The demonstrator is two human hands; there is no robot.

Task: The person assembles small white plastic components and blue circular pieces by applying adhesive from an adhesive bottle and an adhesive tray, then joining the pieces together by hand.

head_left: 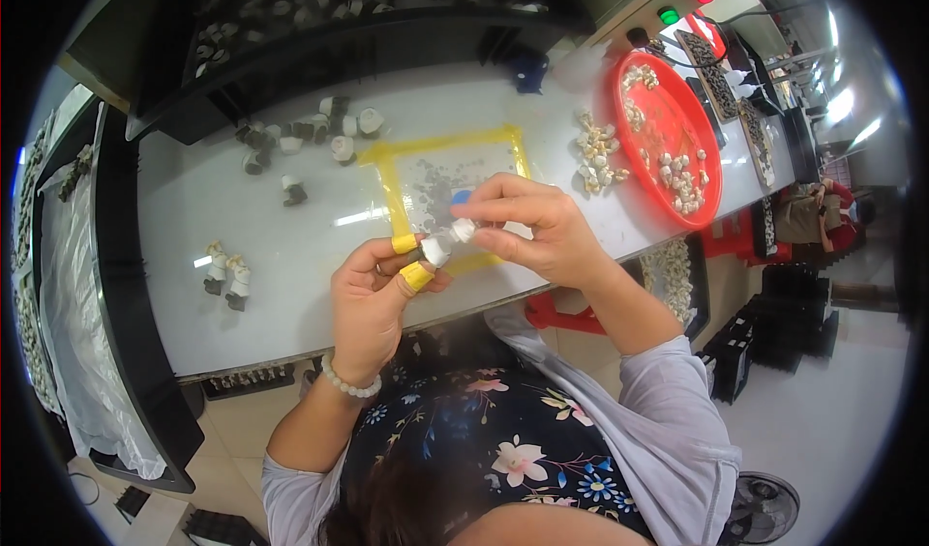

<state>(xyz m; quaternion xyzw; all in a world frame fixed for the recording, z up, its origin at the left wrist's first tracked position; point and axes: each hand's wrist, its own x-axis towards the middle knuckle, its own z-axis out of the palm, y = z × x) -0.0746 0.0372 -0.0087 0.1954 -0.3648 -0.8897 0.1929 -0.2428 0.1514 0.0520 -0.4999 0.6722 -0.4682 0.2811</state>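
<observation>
My left hand [373, 290], with yellow tape round its thumb and a finger, is closed on a small white-and-dark figurine body [435, 250]. Meeting its upper end is a small white piece [463, 230], pinched by the thumb and fingers of my right hand [532, 229]. Whether the two pieces are joined cannot be made out. Something blue [460, 198] shows beside my right fingertips. Both hands are over a yellow-taped rectangle [392, 193] on the white table. Two figurines with cream-coloured tops [226, 275] lie left of my left hand.
Several white-and-dark bodies [290, 140] lie along the back. A red round tray [668, 111] at the right holds cream-coloured pieces, with more [597, 154] heaped beside it. A black-edged shelf [339, 43] overhangs the table's far side. A black tray [106, 236] with plastic sheeting borders the left.
</observation>
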